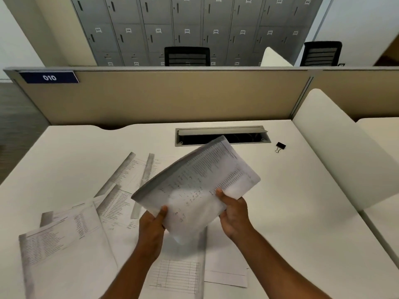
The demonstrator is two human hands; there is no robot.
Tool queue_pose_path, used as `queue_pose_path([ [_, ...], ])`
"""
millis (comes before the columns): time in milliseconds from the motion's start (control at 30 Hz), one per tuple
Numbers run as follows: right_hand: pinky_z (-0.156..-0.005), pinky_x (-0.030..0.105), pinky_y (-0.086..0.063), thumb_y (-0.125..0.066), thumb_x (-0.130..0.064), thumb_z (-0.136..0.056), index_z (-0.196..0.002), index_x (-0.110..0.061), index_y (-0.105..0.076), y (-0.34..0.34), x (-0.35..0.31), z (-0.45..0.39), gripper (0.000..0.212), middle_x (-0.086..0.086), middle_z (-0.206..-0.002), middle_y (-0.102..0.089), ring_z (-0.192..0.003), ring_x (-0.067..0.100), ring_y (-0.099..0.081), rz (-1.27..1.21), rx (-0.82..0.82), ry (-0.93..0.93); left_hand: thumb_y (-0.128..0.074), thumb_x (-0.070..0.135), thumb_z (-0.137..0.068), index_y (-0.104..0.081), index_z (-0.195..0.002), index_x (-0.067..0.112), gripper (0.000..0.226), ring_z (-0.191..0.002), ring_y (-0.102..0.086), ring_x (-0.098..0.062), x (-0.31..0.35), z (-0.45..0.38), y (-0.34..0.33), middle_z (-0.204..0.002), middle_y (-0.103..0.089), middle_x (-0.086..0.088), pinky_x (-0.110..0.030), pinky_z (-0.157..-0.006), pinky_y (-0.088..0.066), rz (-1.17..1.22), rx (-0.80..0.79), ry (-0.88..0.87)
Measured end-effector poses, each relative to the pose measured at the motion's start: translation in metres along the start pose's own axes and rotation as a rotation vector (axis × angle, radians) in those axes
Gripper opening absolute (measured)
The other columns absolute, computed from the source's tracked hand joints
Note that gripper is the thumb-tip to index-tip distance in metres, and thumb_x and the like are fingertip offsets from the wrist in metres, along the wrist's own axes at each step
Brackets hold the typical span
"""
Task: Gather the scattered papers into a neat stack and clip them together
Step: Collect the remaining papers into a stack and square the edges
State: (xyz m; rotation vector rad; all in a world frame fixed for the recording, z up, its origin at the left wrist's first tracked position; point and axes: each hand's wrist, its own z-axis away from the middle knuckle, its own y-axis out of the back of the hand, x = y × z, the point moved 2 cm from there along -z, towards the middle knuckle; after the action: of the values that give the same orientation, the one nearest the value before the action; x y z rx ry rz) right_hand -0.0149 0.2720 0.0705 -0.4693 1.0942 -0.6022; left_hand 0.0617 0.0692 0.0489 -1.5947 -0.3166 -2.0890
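Observation:
Both of my hands hold a bundle of printed papers [198,182] tilted in the air above the white desk [291,212]. My left hand [152,229] grips its lower left edge, thumb on top. My right hand [234,212] grips the lower right edge. Several loose printed sheets [64,238] lie scattered flat on the desk to the left and under my arms, some overlapping. A black binder clip [280,146] lies on the desk at the far right, apart from the papers and from both hands.
An open grey cable tray [222,137] is set into the desk behind the held bundle. A beige partition [172,96] closes the far edge and a white divider [341,147] stands on the right. Black chairs and grey lockers lie beyond.

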Motion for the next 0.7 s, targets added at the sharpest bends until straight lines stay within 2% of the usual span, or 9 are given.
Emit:
queue_pose_path([
  [67,-0.087,0.046,-0.060,-0.074,0.009,-0.080,-0.121,-0.009,-0.066,-0.003,-0.009,-0.004,0.045,0.011,-0.114,-0.076,-0.105,0.031,-0.071,0.102,0.037,0.067,-0.065,0.018,-0.089,-0.062,-0.116,0.012,0.028,-0.105,-0.068,-0.025,-0.001,-0.004,0.010,-0.112,-0.072,-0.006,-0.041,-0.088,-0.057,0.052,0.003,0.016],
  [100,-0.084,0.043,-0.060,-0.076,0.007,-0.080,-0.116,-0.010,-0.068,-0.003,-0.015,-0.004,0.041,0.008,-0.109,-0.077,-0.101,0.029,-0.072,0.175,0.039,0.106,-0.070,0.018,-0.086,-0.061,-0.114,0.013,0.030,-0.110,-0.065,-0.028,0.000,-0.009,0.017,-0.114,-0.070,-0.008,-0.044,-0.092,-0.054,0.022,0.055,-0.002],
  [200,-0.079,0.033,-0.059,-0.078,0.005,-0.079,-0.101,-0.011,-0.072,-0.001,-0.039,-0.004,0.028,0.001,-0.094,-0.078,-0.088,0.020,-0.072,0.401,0.016,0.228,-0.079,0.021,-0.078,-0.050,-0.127,0.014,0.057,-0.127,-0.053,-0.021,0.022,-0.020,0.022,-0.132,-0.057,-0.004,-0.041,-0.108,-0.043,-0.176,0.134,-0.157],
  [333,-0.081,0.036,-0.059,-0.076,0.004,-0.084,-0.105,-0.007,-0.072,0.000,-0.062,-0.008,0.025,0.008,-0.100,-0.078,-0.089,0.022,-0.072,0.593,-0.050,0.305,-0.072,0.028,-0.085,-0.035,-0.147,0.016,0.073,-0.136,-0.038,-0.005,0.078,-0.021,-0.022,-0.148,-0.040,0.006,-0.025,-0.111,-0.032,-0.405,-0.053,-0.430],
  [433,-0.075,0.032,-0.060,-0.076,0.002,-0.085,-0.104,-0.010,-0.072,-0.009,-0.066,-0.004,0.023,0.006,-0.098,-0.078,-0.088,0.020,-0.074,0.651,-0.112,0.341,-0.064,0.037,-0.089,-0.024,-0.152,0.022,0.077,-0.143,-0.028,-0.007,0.100,-0.026,-0.039,-0.158,-0.027,0.009,-0.029,-0.113,-0.030,-0.415,-0.158,-0.433],
  [467,-0.074,0.031,-0.060,-0.075,0.001,-0.086,-0.103,-0.013,-0.072,-0.012,-0.066,-0.003,0.022,0.004,-0.097,-0.078,-0.088,0.020,-0.074,0.662,-0.132,0.352,-0.062,0.041,-0.090,-0.025,-0.151,0.026,0.073,-0.141,-0.033,-0.010,0.104,-0.029,-0.040,-0.157,-0.030,0.008,-0.034,-0.110,-0.037,-0.389,-0.201,-0.388],
  [533,-0.075,0.034,-0.062,-0.075,-0.001,-0.087,-0.103,-0.015,-0.071,-0.019,-0.066,0.001,0.022,0.005,-0.099,-0.077,-0.090,0.023,-0.074,0.663,-0.158,0.371,-0.056,0.044,-0.094,-0.039,-0.141,0.028,0.053,-0.123,-0.057,-0.017,0.109,-0.029,-0.041,-0.139,-0.053,0.005,-0.037,-0.090,-0.056,-0.312,-0.276,-0.342],
  [600,-0.076,0.038,-0.063,-0.076,-0.006,-0.088,-0.106,-0.014,-0.070,-0.022,-0.067,0.004,0.021,0.009,-0.102,-0.076,-0.091,0.024,-0.074,0.661,-0.146,0.417,-0.049,0.044,-0.096,-0.052,-0.124,0.021,0.036,-0.102,-0.067,-0.019,0.113,-0.022,-0.044,-0.114,-0.065,0.004,-0.034,-0.076,-0.060,-0.309,-0.206,-0.374],
  [700,-0.074,0.033,-0.063,-0.076,-0.010,-0.089,-0.106,-0.018,-0.068,-0.027,-0.066,0.012,0.022,0.006,-0.102,-0.075,-0.090,0.019,-0.074,0.675,-0.108,0.500,-0.044,0.040,-0.100,-0.057,-0.108,0.013,0.031,-0.085,-0.068,-0.013,0.107,-0.011,-0.046,-0.098,-0.067,0.001,-0.034,-0.072,-0.060,-0.298,-0.072,-0.474],
])
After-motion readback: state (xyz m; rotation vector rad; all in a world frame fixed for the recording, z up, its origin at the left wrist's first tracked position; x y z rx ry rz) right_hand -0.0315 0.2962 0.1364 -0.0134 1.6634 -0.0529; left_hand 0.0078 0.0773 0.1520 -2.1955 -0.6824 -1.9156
